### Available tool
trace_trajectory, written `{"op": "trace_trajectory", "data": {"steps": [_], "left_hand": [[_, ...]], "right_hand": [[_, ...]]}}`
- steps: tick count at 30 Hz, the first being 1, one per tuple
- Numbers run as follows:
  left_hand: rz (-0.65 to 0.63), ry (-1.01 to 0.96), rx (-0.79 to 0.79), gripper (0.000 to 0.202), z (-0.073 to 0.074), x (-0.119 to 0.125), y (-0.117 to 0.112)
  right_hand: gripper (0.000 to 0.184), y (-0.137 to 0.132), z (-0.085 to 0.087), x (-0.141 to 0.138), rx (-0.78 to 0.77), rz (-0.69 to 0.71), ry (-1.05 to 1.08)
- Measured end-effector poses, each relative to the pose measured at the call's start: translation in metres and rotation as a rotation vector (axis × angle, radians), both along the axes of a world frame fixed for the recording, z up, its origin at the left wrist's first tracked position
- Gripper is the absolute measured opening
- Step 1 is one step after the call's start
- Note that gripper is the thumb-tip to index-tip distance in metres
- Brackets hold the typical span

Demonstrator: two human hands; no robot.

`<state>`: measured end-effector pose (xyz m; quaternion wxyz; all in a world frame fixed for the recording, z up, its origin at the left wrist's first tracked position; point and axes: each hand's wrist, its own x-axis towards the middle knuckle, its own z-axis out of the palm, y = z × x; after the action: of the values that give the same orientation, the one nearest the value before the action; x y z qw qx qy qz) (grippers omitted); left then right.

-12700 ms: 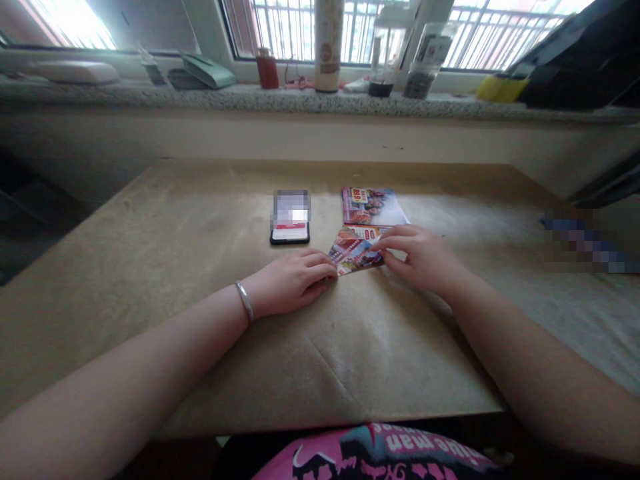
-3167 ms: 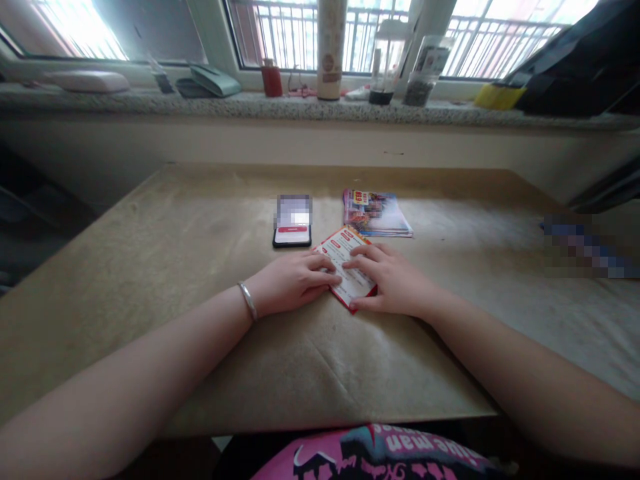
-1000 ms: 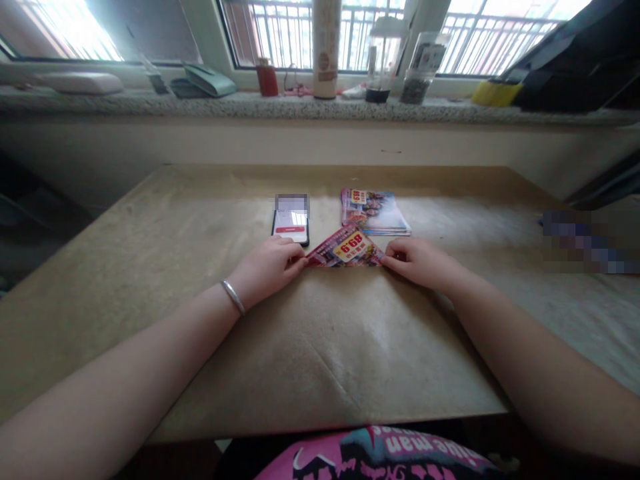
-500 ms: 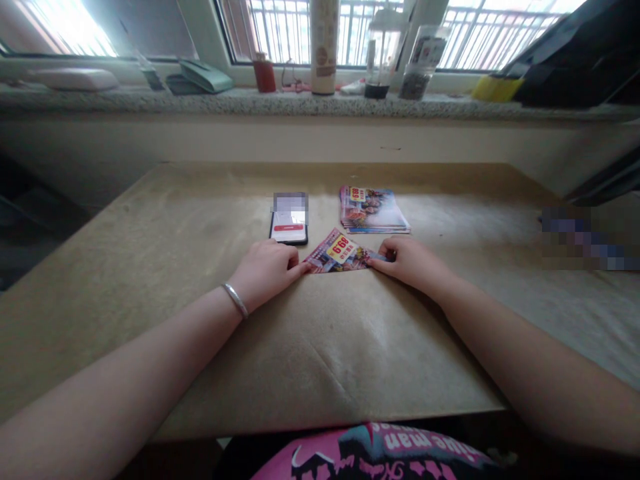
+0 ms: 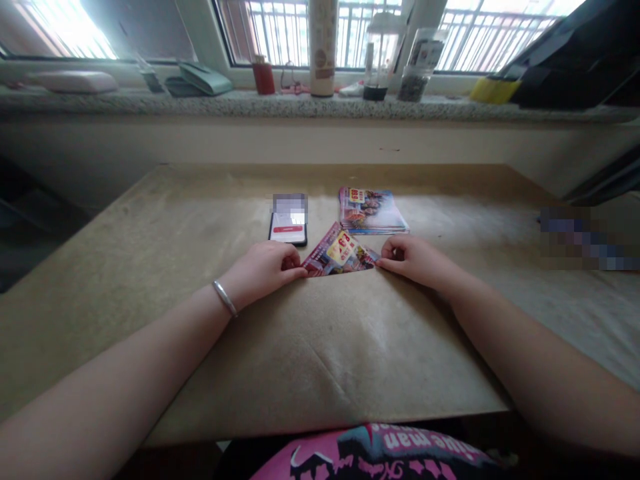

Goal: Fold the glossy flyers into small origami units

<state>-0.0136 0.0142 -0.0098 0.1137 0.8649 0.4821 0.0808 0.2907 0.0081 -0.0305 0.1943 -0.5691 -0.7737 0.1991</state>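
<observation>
A colourful printed flyer (image 5: 345,257), folded into a triangle with its long edge towards me, is held between my two hands. My left hand (image 5: 273,261) pinches its left corner between thumb and curled fingers. At the right corner, my right hand (image 5: 411,259) has thumb and finger closed on the paper. Behind the flyer and to the right lies a stack of similar flyers (image 5: 375,212). Just beyond my left hand rests a phone (image 5: 289,227) with a lit screen, partly blurred out.
The table (image 5: 280,353) has a tan cover and stands against the wall. On the speckled windowsill (image 5: 280,103) are a red container (image 5: 263,77), a tall bottle (image 5: 323,53), a lidded cup (image 5: 379,60) and a yellow object (image 5: 495,89). A blurred-out item (image 5: 580,237) lies at the right.
My hands have moved slightly apart, the left one a little leftwards. The flyer's folded triangle looks wider and its peak stands slightly higher, with the price patch bent. Phone and stack stay put.
</observation>
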Motion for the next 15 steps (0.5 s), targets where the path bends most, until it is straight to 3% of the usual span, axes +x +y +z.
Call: {"op": "trace_trajectory", "data": {"steps": [2, 5, 11, 15], "left_hand": [[-0.013, -0.039, 0.005, 0.023, -0.0012, -0.0014, 0.0006], [-0.095, -0.084, 0.138, 0.018, -0.0032, -0.0035, 0.0009], [-0.268, -0.060, 0.336, 0.014, -0.0011, -0.0044, -0.0009], [-0.273, -0.018, 0.370, 0.014, -0.0002, -0.0026, -0.0019]], "right_hand": [[0.019, -0.0003, -0.0009, -0.0005, 0.009, 0.000, 0.054], [0.018, -0.0013, -0.0023, -0.0010, -0.006, 0.031, 0.125], [0.011, -0.0025, 0.0019, 0.0004, 0.077, 0.357, 0.058], [0.008, -0.0023, 0.0065, 0.0007, 0.080, 0.436, 0.018]]}}
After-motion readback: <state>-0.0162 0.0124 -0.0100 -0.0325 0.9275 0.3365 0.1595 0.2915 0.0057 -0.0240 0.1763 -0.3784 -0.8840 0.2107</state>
